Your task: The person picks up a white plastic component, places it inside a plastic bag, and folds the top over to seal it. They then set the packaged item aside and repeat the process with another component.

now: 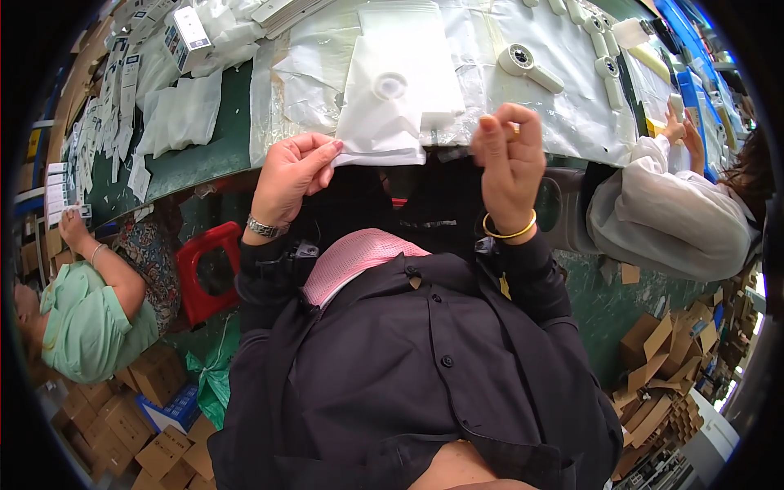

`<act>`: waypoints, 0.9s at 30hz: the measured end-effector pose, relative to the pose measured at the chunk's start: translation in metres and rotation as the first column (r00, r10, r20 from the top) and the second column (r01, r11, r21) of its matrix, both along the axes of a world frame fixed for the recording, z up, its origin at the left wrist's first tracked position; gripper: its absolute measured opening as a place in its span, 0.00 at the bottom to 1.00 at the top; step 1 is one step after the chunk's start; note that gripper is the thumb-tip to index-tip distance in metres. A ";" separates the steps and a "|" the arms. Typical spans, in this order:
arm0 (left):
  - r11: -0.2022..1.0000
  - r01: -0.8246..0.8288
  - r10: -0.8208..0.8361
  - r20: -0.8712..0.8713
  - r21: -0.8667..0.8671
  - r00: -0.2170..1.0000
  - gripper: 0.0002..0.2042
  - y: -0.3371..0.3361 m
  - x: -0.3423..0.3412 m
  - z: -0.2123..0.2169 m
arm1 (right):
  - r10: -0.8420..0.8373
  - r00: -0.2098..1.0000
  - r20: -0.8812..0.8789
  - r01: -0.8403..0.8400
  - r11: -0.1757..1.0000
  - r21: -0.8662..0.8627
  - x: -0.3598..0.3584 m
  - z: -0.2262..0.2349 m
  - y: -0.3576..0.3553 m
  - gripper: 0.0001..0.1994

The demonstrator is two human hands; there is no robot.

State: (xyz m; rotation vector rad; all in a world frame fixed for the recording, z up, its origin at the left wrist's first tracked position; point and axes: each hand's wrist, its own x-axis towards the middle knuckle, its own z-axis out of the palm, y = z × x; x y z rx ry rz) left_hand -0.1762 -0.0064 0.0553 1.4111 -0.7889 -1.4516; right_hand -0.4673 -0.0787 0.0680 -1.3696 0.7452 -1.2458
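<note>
Between thumb and fingers, my left hand pinches the near left corner of a frosted white plastic bag at the table's front edge. A round, pale ring shape shows through the bag; the rest of its contents is blurred by the plastic. My right hand is raised to the right of the bag, apart from it. Its fingers are curled in toward the thumb, and whether anything small is between them is unclear. Beyond it lies a white handheld device with a round, dark-centred head and a handle.
Several similar white devices lie at the back right. Flat bags, a small box and paper slips fill the left. Co-workers sit at left and right. A red stool stands beside me; cartons lie behind.
</note>
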 end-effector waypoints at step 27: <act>0.579 0.583 0.415 0.822 -0.570 0.391 0.18 -0.031 -0.005 -0.007 | -0.297 0.794 -0.531 -0.267 0.613 -0.743 0.027 -0.022 -0.028 0.19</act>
